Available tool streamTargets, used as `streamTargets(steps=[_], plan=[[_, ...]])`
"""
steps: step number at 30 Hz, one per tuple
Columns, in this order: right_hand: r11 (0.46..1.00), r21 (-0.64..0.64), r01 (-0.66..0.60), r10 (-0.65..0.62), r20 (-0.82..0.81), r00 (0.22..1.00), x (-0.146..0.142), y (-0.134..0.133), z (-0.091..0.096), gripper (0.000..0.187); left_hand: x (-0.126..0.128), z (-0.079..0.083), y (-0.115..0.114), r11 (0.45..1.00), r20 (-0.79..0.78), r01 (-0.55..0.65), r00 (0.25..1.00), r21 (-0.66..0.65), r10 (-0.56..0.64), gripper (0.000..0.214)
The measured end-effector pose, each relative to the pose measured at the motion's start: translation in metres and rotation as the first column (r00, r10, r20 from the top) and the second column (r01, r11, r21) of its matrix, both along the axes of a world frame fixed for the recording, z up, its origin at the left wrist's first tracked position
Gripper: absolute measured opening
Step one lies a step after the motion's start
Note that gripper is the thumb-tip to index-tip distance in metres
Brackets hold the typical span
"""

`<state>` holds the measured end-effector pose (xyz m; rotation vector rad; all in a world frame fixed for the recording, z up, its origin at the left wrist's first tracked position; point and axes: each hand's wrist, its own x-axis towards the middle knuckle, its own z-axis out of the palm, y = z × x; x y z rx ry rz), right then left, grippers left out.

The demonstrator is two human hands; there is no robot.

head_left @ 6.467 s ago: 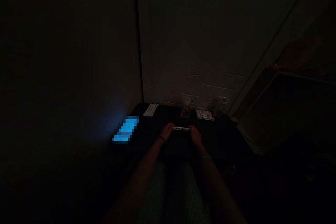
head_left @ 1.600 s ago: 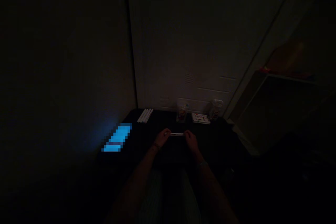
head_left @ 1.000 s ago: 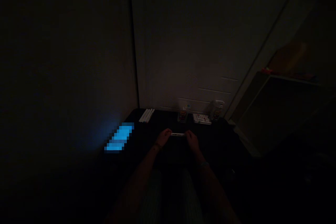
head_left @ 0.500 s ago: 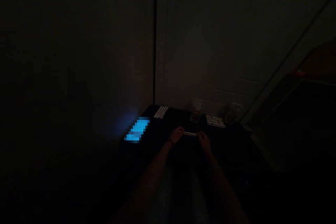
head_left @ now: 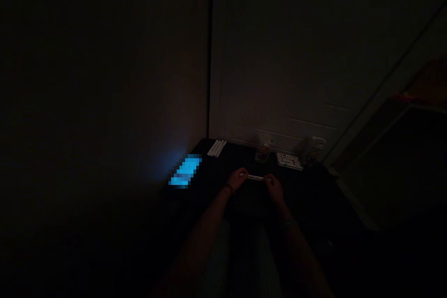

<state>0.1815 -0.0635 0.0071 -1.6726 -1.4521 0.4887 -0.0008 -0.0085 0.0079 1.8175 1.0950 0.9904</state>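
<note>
In the dim light, a thin white pen-like stick (head_left: 256, 178) with dark print lies level between my two hands. My left hand (head_left: 239, 177) is closed on its left end, with a band around the wrist. At the other end, the fingers of my right hand (head_left: 274, 186) pinch the stick. Both hands are over the dark table (head_left: 251, 200). Several similar white sticks (head_left: 217, 148) lie side by side at the back left. Farther right is a flat stack of white printed pieces (head_left: 289, 160), too dark to make out fully.
A glowing blue, pixelated screen (head_left: 185, 171) lies at the table's left. Near the back wall (head_left: 279, 79) stand a clear container with a reddish label (head_left: 263, 150) and another clear container (head_left: 315, 149). A wall closes off the left side.
The view has shifted slightly, so most things appear a little farther right. Both hands keep hold of the pen-like stick, with little other movement.
</note>
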Motion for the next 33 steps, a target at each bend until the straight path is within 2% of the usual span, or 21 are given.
streamTargets(steps=[10,20,33], plan=[[0.999,0.026,-0.023,0.023,0.001,1.0,0.0032,0.0041,-0.003,0.033,-0.0015,-0.0029,0.0016,1.0,0.006,0.015,1.0,0.011,-0.015,0.025],[1.0,0.009,-0.005,0.005,-0.009,1.0,-0.0004,0.0017,-0.001,0.029,-0.0003,-0.0015,0.0019,1.0,0.015,0.001,1.0,0.029,-0.002,0.02],[0.999,0.016,-0.029,0.029,0.001,1.0,0.0008,0.0014,0.0025,0.034,-0.0035,0.0025,0.0001,1.0,0.01,-0.013,1.0,-0.02,0.013,0.022]])
